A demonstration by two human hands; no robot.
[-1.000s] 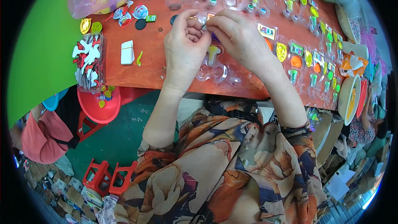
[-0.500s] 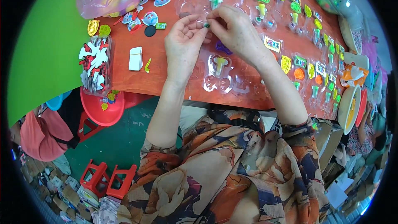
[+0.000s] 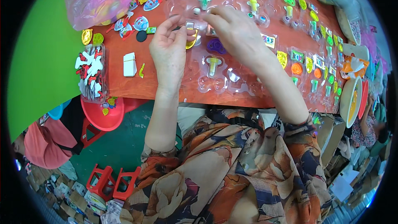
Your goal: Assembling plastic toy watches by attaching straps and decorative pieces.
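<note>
The left hand (image 3: 168, 49), loosely curled, has parted from the right hand (image 3: 238, 33), a small white ball (image 3: 196, 11) between; what either grasps, I cannot tell.

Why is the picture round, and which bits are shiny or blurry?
Head view: black corners and a squeezed-looking white bowl at the right, from the wide fisheye lens; head view: white glare on the clear plastic tray; head view: the right hand's fingertips look a little smeared.
</note>
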